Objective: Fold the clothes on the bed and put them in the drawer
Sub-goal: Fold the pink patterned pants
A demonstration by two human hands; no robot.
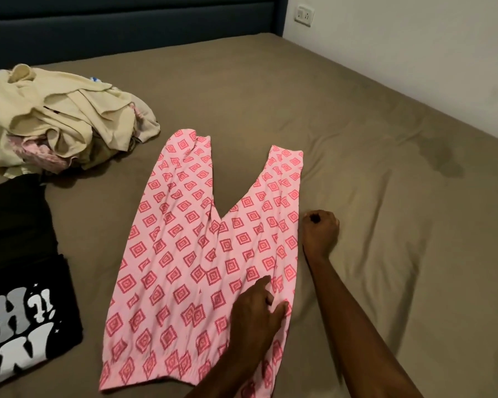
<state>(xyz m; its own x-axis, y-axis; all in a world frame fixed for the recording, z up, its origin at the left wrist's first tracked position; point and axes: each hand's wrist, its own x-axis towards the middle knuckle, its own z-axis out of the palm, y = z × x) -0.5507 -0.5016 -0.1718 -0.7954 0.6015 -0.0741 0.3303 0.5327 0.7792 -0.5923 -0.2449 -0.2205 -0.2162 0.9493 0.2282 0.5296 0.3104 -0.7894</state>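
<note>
Pink trousers (196,254) with a red diamond print lie flat on the brown bed sheet (371,196). Their waistband is nearest me and the two legs spread apart toward the headboard. My left hand (258,311) rests on the right hip area, fingers fairly straight and pressing the fabric down. My right hand (320,228) sits at the outer edge of the right leg, fingers curled in a fist that pinches the fabric's edge. No drawer is in view.
A heap of unfolded cream and pink clothes (58,119) lies at the left. A black garment with white lettering (20,297) lies at the near left edge. A dark headboard (127,24) and a white wall with a socket (305,15) bound the bed.
</note>
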